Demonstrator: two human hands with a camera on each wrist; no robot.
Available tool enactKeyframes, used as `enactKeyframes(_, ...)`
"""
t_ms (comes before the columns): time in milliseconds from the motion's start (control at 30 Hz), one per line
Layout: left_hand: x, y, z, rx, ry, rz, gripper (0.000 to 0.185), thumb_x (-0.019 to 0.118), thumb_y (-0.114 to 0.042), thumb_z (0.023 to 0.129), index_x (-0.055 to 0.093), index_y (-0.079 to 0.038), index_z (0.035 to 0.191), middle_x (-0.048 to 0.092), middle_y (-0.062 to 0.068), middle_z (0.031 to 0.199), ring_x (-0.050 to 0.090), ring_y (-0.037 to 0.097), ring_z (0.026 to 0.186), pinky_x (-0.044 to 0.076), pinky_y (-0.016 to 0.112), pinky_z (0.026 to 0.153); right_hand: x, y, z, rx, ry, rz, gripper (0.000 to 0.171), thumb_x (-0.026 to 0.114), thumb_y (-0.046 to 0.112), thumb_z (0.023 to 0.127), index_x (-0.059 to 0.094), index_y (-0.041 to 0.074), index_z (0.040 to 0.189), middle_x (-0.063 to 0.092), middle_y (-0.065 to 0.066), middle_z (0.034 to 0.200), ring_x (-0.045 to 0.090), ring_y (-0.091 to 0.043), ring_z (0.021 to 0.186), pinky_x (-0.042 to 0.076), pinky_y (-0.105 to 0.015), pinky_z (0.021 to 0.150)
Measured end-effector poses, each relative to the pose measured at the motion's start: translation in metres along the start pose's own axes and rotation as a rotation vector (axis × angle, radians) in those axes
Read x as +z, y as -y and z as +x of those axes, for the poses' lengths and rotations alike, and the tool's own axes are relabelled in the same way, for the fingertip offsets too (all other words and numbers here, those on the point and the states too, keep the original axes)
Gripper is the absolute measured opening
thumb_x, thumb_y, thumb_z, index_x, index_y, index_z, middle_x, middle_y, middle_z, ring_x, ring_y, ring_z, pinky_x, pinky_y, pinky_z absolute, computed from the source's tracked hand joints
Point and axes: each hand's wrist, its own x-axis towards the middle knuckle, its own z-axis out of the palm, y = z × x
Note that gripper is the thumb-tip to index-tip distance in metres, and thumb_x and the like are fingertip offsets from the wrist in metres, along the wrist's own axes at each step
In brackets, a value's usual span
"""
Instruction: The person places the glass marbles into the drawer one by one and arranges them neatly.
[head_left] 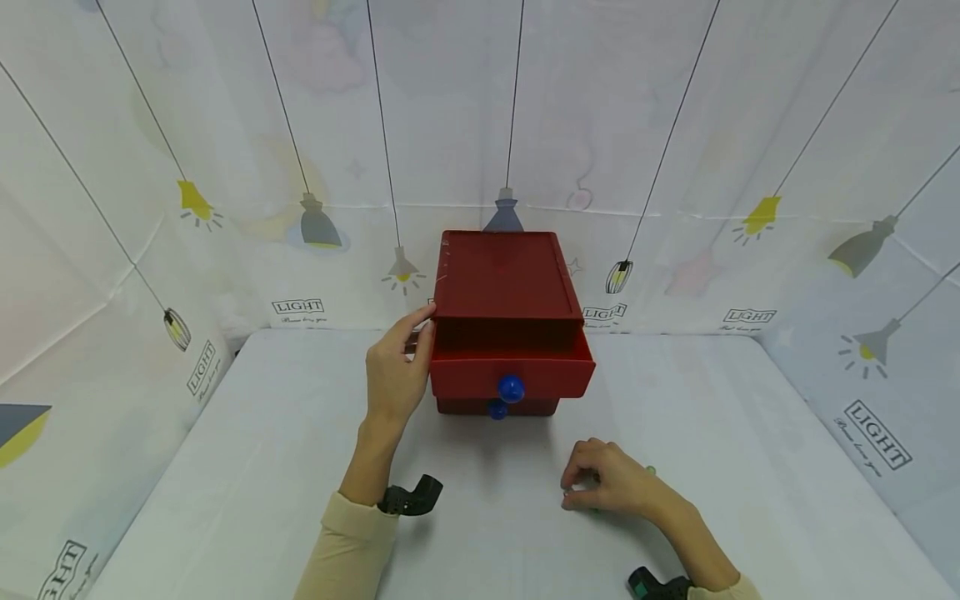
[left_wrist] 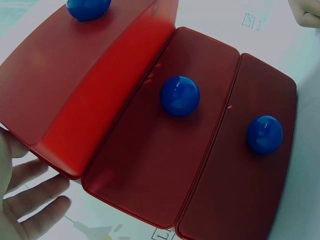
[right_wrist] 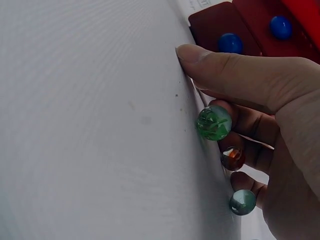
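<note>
A red drawer cabinet (head_left: 504, 275) with blue round knobs stands on the table, its top drawer (head_left: 513, 379) pulled out. My left hand (head_left: 397, 371) rests against the cabinet's left side, fingers extended. In the left wrist view, the fingers (left_wrist: 40, 200) lie beside the drawer's edge. My right hand (head_left: 611, 477) is low over the table, in front and to the right of the cabinet. Its thumb and forefinger pinch something small and shiny, probably a marble, mostly hidden. A green marble (right_wrist: 214, 123), an orange marble (right_wrist: 233, 158) and a pale marble (right_wrist: 243, 202) lie by the other fingers.
Two lower drawers (left_wrist: 150, 150) are closed. The white-covered table (head_left: 300, 467) meets a patterned cloth backdrop (head_left: 345, 125) behind the cabinet and at both sides. A black wrist camera (head_left: 412, 497) sits on the left wrist.
</note>
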Motion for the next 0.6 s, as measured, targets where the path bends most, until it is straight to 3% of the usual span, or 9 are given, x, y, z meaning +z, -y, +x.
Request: enactKeyframes(600,0.0005,0.0006,-0.0001,-0.002,-0.005,-0.001,0.030,0.059,-0.017,0.101,0.067,-0.012,0.130,0.072,0.006,0.126,0.075,0.023,0.087,0.064,0.036,0.074,-0.0006,0.0004,0.0002,-0.002,0.008,0.005,0.016,0.084,0.037,0.079,0.073,0.030,0.087,0.064,0.018,0.086,0.053,0.000,0.085,0.048,-0.022,0.076)
